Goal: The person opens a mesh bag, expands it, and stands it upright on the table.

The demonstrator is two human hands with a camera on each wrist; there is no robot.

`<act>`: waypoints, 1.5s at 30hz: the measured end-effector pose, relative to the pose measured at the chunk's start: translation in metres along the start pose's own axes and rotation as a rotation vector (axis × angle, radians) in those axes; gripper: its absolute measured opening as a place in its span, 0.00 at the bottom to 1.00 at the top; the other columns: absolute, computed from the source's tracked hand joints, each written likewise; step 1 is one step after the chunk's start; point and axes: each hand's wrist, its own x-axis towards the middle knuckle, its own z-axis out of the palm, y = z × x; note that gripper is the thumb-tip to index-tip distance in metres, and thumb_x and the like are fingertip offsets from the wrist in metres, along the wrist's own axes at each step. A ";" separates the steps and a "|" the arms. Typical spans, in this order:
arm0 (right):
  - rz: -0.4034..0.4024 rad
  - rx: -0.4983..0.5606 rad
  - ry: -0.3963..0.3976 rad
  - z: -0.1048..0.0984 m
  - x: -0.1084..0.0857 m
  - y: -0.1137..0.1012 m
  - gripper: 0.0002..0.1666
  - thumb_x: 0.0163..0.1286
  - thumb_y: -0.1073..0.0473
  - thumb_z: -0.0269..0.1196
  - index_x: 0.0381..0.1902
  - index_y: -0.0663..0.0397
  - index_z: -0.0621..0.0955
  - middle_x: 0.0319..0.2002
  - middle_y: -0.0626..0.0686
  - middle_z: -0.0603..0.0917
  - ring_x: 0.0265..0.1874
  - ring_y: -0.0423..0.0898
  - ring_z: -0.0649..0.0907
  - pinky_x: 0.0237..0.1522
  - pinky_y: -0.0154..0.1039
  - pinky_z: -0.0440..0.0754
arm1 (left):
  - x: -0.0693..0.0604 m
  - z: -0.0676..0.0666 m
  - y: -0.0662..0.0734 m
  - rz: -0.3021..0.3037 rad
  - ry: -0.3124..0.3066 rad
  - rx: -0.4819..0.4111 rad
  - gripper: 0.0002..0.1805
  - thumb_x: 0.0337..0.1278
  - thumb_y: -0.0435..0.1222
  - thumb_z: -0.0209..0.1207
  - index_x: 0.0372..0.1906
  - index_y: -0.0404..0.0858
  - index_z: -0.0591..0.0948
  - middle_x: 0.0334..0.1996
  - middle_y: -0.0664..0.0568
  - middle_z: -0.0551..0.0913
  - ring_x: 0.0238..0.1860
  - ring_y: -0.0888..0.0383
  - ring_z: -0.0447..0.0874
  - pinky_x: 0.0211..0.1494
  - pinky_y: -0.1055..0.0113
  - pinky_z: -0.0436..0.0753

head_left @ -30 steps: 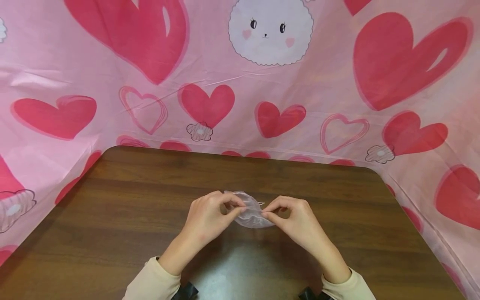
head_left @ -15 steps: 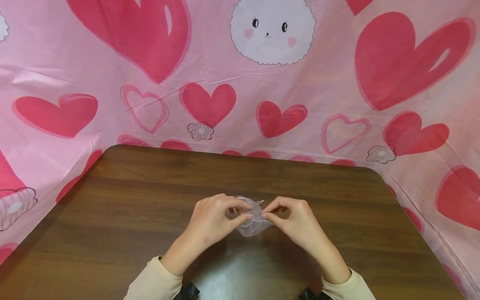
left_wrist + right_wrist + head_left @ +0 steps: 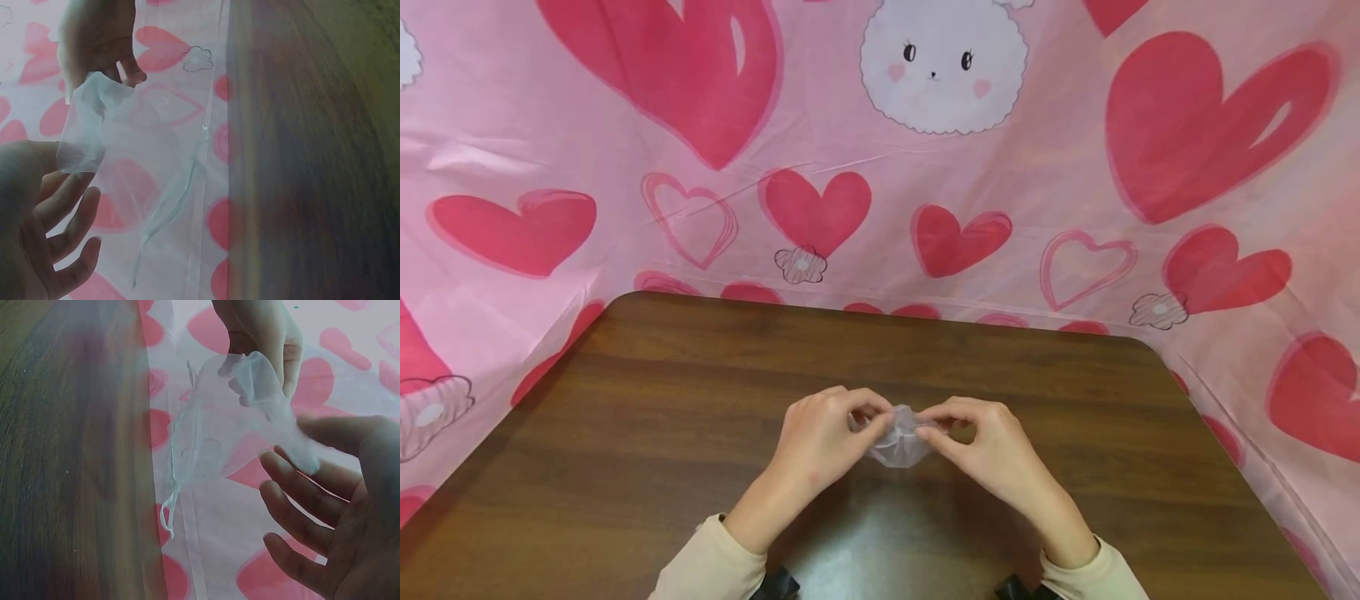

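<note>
Between the two hands hangs a small sheer white pouch (image 3: 901, 442), seen in the head view above the table. My left hand (image 3: 824, 433) pinches its left side between thumb and fingertips; my right hand (image 3: 992, 437) pinches the right side. In the right wrist view the see-through pouch (image 3: 212, 437) spreads out, with a thin drawstring loop (image 3: 167, 515) dangling from one end. The left wrist view shows the gauzy cloth (image 3: 87, 125) stretched between the hands and a string end hanging lower. The other fingers of both hands are loosely bent.
A dark brown wooden table (image 3: 700, 367) with rounded far corners lies beneath the hands. Behind and beside it hangs a pink sheet (image 3: 827, 100) printed with red hearts and a white fluffy face. Black straps show near both cream sleeves (image 3: 711, 562).
The pouch has bunched into a smaller shape between the hands. Its drawstring, visible behind it earlier in the head view, no longer shows there. Both hands have shifted only slightly.
</note>
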 end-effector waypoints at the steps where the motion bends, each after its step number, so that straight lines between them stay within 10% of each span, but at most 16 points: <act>1: -0.002 0.003 0.001 0.000 0.000 0.000 0.07 0.61 0.57 0.73 0.38 0.43 0.89 0.30 0.34 0.84 0.31 0.35 0.80 0.36 0.37 0.79 | 0.000 0.000 0.000 -0.003 -0.003 -0.005 0.04 0.52 0.45 0.72 0.32 0.57 0.88 0.22 0.70 0.79 0.23 0.69 0.75 0.28 0.69 0.71; 29: -0.082 0.032 0.037 0.008 0.000 0.000 0.11 0.57 0.65 0.75 0.33 0.42 0.87 0.32 0.34 0.84 0.32 0.35 0.81 0.39 0.38 0.79 | -0.002 0.007 0.001 0.060 -0.084 0.016 0.05 0.49 0.49 0.73 0.30 0.58 0.87 0.25 0.68 0.81 0.28 0.67 0.79 0.29 0.69 0.73; 45: 0.016 0.008 0.070 0.011 0.000 -0.003 0.20 0.56 0.61 0.76 0.47 0.57 0.87 0.31 0.39 0.86 0.30 0.34 0.83 0.37 0.38 0.81 | -0.002 0.003 0.002 -0.027 0.049 0.000 0.08 0.47 0.45 0.74 0.25 0.56 0.84 0.20 0.65 0.78 0.21 0.69 0.71 0.25 0.67 0.69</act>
